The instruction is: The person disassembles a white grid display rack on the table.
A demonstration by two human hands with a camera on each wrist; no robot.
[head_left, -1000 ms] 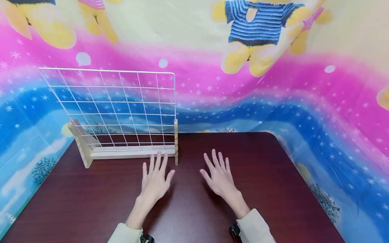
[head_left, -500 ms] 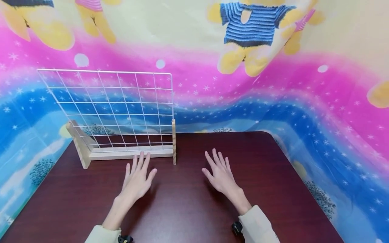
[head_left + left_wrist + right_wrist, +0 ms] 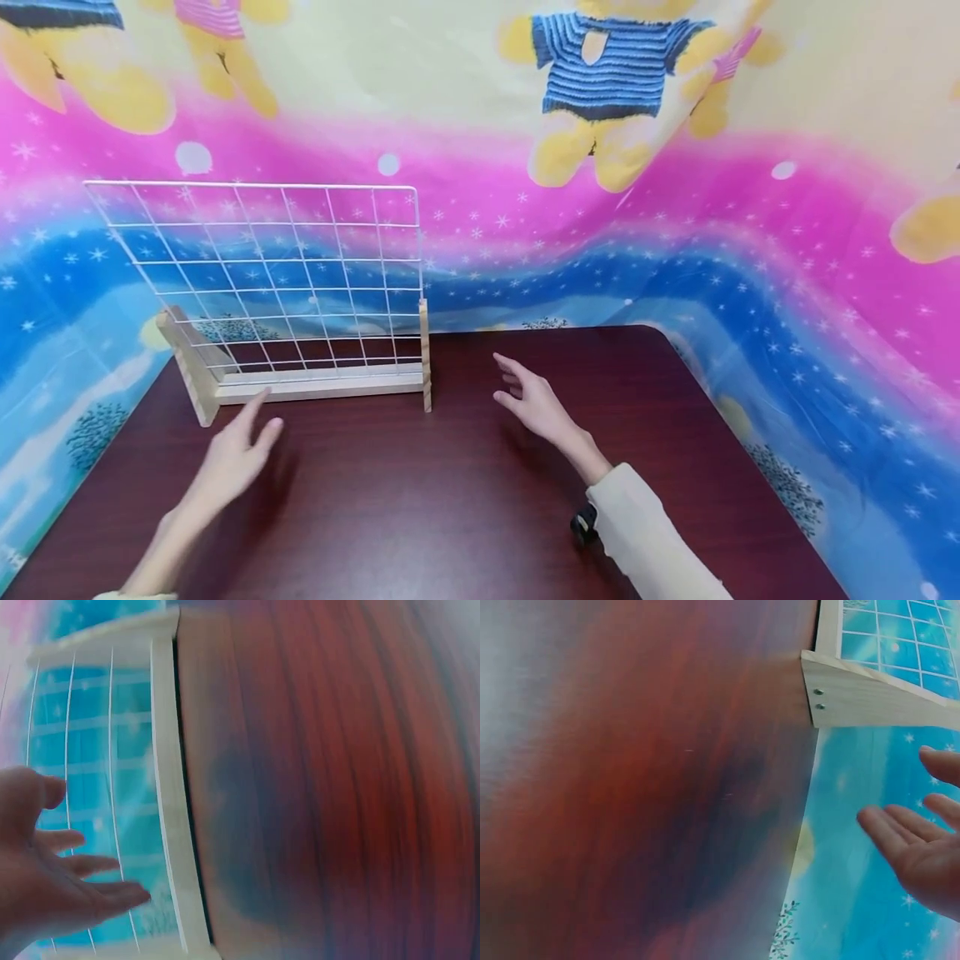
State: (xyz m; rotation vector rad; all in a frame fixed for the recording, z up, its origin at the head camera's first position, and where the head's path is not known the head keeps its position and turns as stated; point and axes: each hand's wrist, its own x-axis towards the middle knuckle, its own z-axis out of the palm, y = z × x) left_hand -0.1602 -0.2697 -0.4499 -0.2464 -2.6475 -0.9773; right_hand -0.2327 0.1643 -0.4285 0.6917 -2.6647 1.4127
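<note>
A white wire grid rack (image 3: 270,260) stands upright in a pale wooden base (image 3: 322,383) at the back left of the table. In front of the base's left part, my left hand (image 3: 228,462) hovers with fingers extended and thumb apart, holding nothing. My right hand (image 3: 536,407) hangs over the table right of the rack, fingers relaxed and slightly bent, also holding nothing. The left wrist view has the left hand (image 3: 60,877) overlapping the grid, fingers spread. Seen from the right wrist, the right hand (image 3: 922,840) is near the rack's wooden side support (image 3: 870,694).
The dark red-brown table (image 3: 420,517) has a rounded back right corner. Behind and beside it hangs a colourful cloth (image 3: 675,200) with bears and snowflakes. A black wrist device (image 3: 583,527) sits at the right sleeve (image 3: 648,533).
My left hand has swung to the left, away from the right hand. My right hand has turned and its fingers have bent a little. The head view has shifted slightly.
</note>
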